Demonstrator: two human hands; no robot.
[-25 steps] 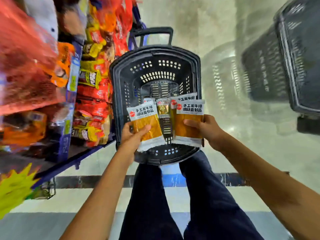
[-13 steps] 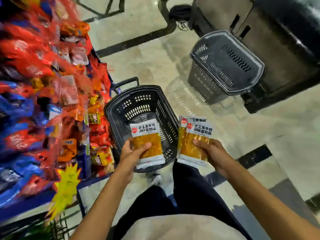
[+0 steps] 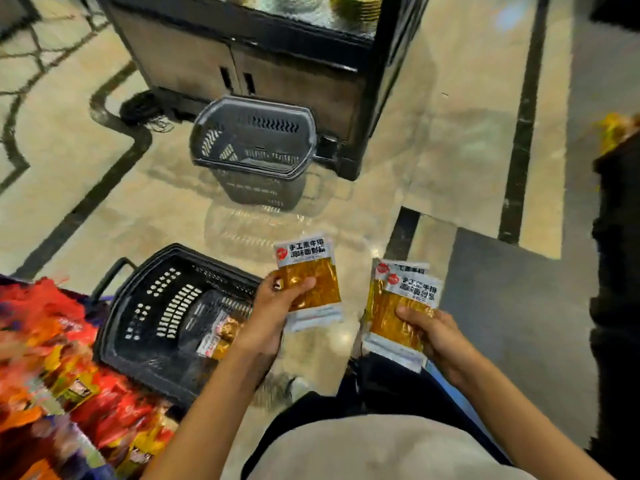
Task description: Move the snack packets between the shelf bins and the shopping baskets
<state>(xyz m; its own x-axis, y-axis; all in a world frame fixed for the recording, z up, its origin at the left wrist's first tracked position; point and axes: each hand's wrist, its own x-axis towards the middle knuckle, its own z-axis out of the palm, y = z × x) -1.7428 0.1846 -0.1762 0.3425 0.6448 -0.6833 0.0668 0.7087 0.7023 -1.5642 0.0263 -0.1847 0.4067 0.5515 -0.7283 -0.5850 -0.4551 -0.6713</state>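
Note:
My left hand [image 3: 273,313] grips one yellow snack packet [image 3: 311,271] with a white label, held above the floor just right of the near black basket [image 3: 138,306]. My right hand [image 3: 433,334] holds two stacked yellow packets [image 3: 401,299] of the same kind, further right over the grey floor mat. The near basket holds a few packets [image 3: 218,337] on its bottom. A second black basket [image 3: 252,140] stands further off on the floor; I see nothing inside it.
Shelf bins full of red and orange snack packs [image 3: 62,375] fill the lower left, blurred. A dark display cabinet [image 3: 277,57] stands behind the far basket. A grey mat [image 3: 512,306] lies at right, and a dark fixture [image 3: 616,271] lines the right edge.
My view has swung right, away from the shelf. Both hands have carried their packets off the near basket toward the right; the far basket now lies straight ahead.

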